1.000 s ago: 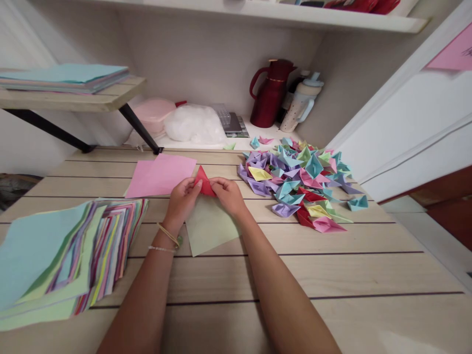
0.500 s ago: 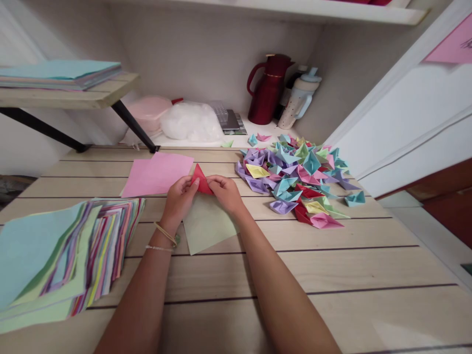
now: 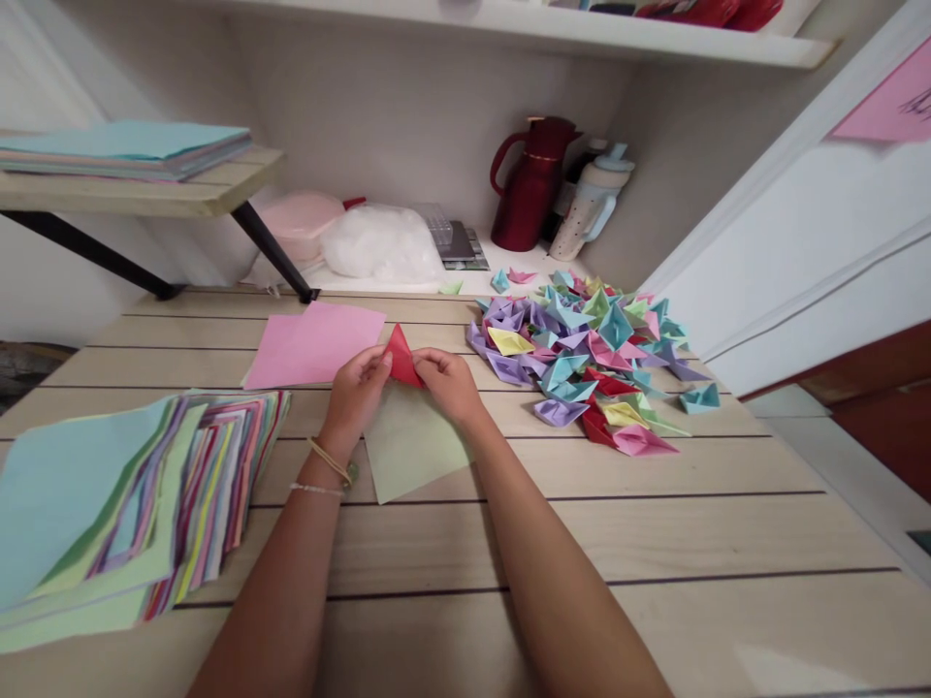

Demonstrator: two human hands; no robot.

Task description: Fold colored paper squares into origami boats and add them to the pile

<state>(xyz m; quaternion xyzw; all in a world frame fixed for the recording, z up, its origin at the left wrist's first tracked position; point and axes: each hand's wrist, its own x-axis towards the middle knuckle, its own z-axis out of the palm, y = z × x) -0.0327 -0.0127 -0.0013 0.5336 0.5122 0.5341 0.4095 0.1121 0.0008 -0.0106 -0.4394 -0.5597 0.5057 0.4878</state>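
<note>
Between my two hands is a small piece of folded red paper [image 3: 403,359], a triangle with its tip up. My left hand [image 3: 359,386] pinches its left lower corner with thumb and fingers. At the right lower corner, my right hand [image 3: 446,381] grips it the same way. Below the hands a pale green sheet of paper [image 3: 414,451] lies on the table, partly covered by them. Just beyond my left hand rest pink sheets of paper [image 3: 312,344]. A heap of folded paper boats [image 3: 574,339] in many colours spreads to the right of my right hand.
A fanned stack of coloured paper [image 3: 94,494] covers the left of the slatted table [image 3: 407,553]. Above it, a small raised shelf [image 3: 218,189] holds more paper. At the back stand a dark red jug [image 3: 530,184], a pale bottle [image 3: 591,204] and a white plastic bag [image 3: 382,242].
The whole view has shifted slightly downward in the picture. Both hands still hold the red paper in nearly the same place, with little visible change in its shape.
</note>
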